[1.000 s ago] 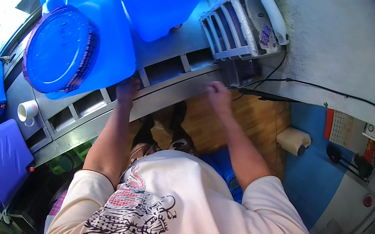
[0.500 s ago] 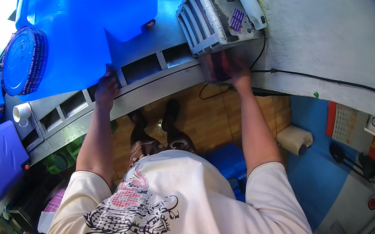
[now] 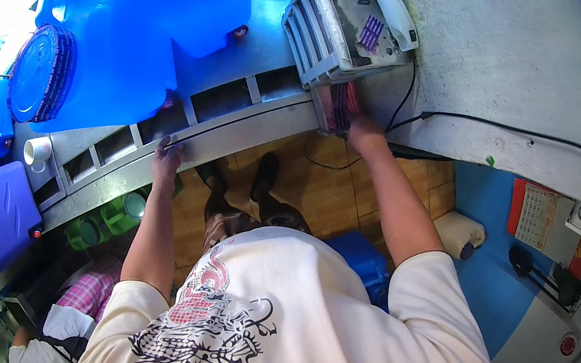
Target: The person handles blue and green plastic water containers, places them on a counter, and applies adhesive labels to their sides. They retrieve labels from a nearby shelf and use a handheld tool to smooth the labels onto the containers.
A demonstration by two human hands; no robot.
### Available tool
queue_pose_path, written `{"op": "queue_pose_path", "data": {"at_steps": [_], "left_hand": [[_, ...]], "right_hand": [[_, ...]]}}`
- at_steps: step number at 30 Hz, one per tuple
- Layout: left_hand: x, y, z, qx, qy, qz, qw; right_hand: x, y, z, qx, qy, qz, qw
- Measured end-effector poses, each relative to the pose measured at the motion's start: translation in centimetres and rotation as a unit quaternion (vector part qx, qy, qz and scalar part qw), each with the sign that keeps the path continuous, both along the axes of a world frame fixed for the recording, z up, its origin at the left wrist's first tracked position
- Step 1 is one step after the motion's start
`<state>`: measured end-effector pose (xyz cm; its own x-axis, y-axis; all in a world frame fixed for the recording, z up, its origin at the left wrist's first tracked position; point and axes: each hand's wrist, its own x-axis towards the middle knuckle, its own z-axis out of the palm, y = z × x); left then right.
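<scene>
My left hand (image 3: 169, 156) is at the front edge of the metal counter (image 3: 270, 119), its fingers loosely apart and nothing visible in them. A large blue water container (image 3: 109, 77) with a broad ribbed lid lies beyond it; a small dark red spigot (image 3: 168, 99) sits low at its corner. My right hand (image 3: 365, 134) reaches into a clear box or bin (image 3: 323, 107) at the counter's right end. Red striped material (image 3: 345, 99) shows just past that hand, whose fingers are mostly hidden. Above stands a grey slatted box (image 3: 315, 26).
More blue containers (image 3: 196, 7) crowd the counter. A white cup (image 3: 37, 150) and a purple container (image 3: 1, 212) are at the left. A black cable (image 3: 512, 128) runs along the right wall ledge. Another person in pink plaid (image 3: 91, 290) is at the lower left.
My left hand has come back from beside the blue container's spigot to the counter edge. My right hand has drawn slightly nearer, and more red striped material shows. The other person shows more.
</scene>
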<state>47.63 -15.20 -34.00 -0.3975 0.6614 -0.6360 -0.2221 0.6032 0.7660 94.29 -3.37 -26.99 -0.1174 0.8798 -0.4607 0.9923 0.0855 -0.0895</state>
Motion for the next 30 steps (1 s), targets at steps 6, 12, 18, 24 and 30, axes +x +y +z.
{"op": "queue_pose_path", "data": {"at_steps": [6, 12, 18, 24, 30], "left_hand": [[1.0, -0.2, 0.0, 0.013, 0.103, -0.112, 0.988], [2.9, 0.8, 2.2, 0.029, 0.092, -0.147, 0.984], [4.0, 0.2, 2.1, 0.067, 0.072, -0.180, 0.979], [5.3, -0.4, 1.8, 0.078, 0.054, -0.204, 0.974], [5.7, -1.0, 1.3, 0.065, 0.050, -0.218, 0.972]], "right_hand": [[-1.2, -0.8, 0.3, 0.006, 0.009, -0.014, 1.000], [-0.6, -2.5, 0.5, 0.088, 0.033, -0.049, 0.994], [-0.4, -1.5, -0.4, -0.016, 0.007, -0.036, 0.999], [0.1, -1.3, -2.5, 0.046, 0.022, -0.016, 0.999], [1.2, -0.9, -2.1, 0.033, 0.040, 0.056, 0.997]]}}
